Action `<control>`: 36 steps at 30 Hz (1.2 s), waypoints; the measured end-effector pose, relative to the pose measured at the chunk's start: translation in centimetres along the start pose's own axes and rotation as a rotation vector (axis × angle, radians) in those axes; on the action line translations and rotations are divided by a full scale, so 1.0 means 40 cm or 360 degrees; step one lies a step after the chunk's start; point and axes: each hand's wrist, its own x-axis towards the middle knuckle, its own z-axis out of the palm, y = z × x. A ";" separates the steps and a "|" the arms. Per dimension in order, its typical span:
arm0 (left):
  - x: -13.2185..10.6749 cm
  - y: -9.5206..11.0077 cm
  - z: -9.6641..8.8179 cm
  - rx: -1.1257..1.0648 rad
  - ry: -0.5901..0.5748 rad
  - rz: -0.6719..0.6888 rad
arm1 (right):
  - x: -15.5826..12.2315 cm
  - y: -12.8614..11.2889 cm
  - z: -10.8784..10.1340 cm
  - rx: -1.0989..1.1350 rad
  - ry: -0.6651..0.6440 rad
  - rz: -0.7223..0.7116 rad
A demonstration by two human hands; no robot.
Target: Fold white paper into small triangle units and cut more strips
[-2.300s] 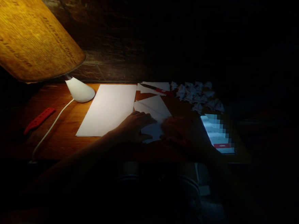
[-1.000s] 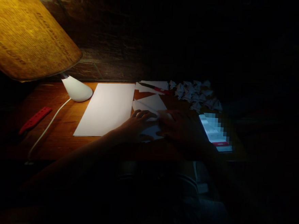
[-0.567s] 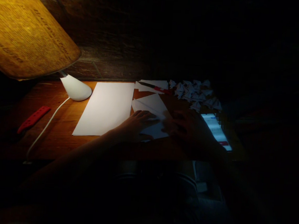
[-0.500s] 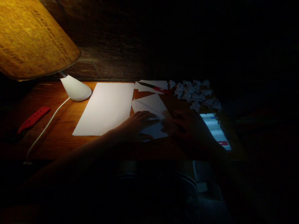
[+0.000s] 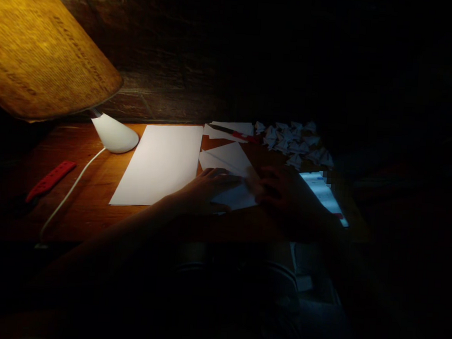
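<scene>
Left hand (image 5: 203, 191) lies open, right hand (image 5: 286, 199) unreadable, on paper (image 5: 234, 162) atop lamplit wooden desk (image 5: 91, 212).

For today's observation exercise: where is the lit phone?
Head view: the lit phone lies at the right of the desk, just right of the right hand, with the heap of small folded papers behind it.

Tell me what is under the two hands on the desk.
A folded white paper lies flat on the wooden desk. The left hand covers its near part, the right hand its right edge. Any crease beneath them is hidden.
</scene>
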 end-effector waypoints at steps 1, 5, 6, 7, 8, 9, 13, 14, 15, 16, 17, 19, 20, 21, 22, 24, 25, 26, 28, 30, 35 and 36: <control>-0.001 -0.001 0.000 -0.0002 0.0003 0.0000 | 0.003 0.001 0.003 0.0014 0.0004 0.0017; -0.003 0.000 -0.002 -0.0003 0.0000 -0.0009 | 0.012 0.003 0.011 0.0058 0.0013 0.0072; -0.003 0.000 -0.002 -0.0003 -0.0003 -0.0007 | 0.014 0.003 0.011 0.0066 0.0013 0.0081; -0.003 0.000 -0.003 -0.0002 -0.0003 -0.0003 | 0.016 0.004 0.012 0.0072 0.0013 0.0091; -0.003 -0.001 -0.003 -0.0003 -0.0001 0.0004 | 0.019 0.004 0.012 0.0076 0.0013 0.0098; -0.002 -0.001 -0.002 -0.0005 0.0004 0.0014 | 0.022 0.004 0.012 0.0079 0.0014 0.0100; 0.002 -0.004 0.002 -0.0048 0.0056 0.0046 | 0.039 0.003 0.009 0.0081 0.0021 0.0107; 0.003 -0.005 0.003 -0.0071 0.0074 0.0047 | 0.044 0.003 0.007 0.0083 0.0021 0.0109; 0.004 -0.006 0.005 -0.0096 0.0091 0.0042 | 0.048 0.002 0.006 0.0083 0.0019 0.0110; 0.005 -0.007 0.006 -0.0119 0.0109 0.0032 | 0.051 0.001 0.005 0.0079 0.0019 0.0109; 0.005 -0.007 0.006 -0.0138 0.0123 0.0015 | 0.054 -0.001 0.003 0.0071 0.0018 0.0107; 0.007 -0.006 0.006 -0.0167 0.0142 -0.0033 | 0.055 -0.005 0.002 0.0048 0.0020 0.0099; 0.008 -0.005 0.006 -0.0181 0.0145 -0.0057 | 0.053 -0.008 0.002 0.0034 0.0024 0.0097; 0.009 -0.004 0.005 -0.0198 0.0149 -0.0077 | 0.052 -0.012 0.001 0.0022 0.0027 0.0092; 0.010 -0.004 0.005 -0.0215 0.0152 -0.0095 | 0.050 -0.016 0.001 0.0011 0.0028 0.0075; 0.012 -0.004 0.005 -0.0241 0.0161 -0.0121 | 0.050 -0.028 -0.003 -0.0011 0.0022 0.0023; 0.013 -0.005 0.007 -0.0244 0.0164 -0.0129 | 0.052 -0.035 -0.006 -0.0019 0.0004 -0.0004; 0.013 -0.007 0.009 -0.0240 0.0169 -0.0135 | 0.057 -0.043 -0.010 -0.0029 -0.0028 -0.0025; 0.014 -0.011 0.014 -0.0225 0.0182 -0.0135 | 0.071 -0.060 -0.021 -0.0054 -0.0133 -0.0023; 0.014 -0.014 0.018 -0.0219 0.0209 -0.0133 | 0.089 -0.077 -0.030 -0.0101 -0.0217 0.0019; 0.012 -0.012 0.006 -0.0240 0.0197 -0.0093 | 0.131 -0.106 -0.024 -0.0116 -0.0277 0.0003; 0.012 -0.010 0.001 -0.0243 0.0191 -0.0083 | 0.138 -0.109 -0.019 -0.0098 -0.0289 0.0009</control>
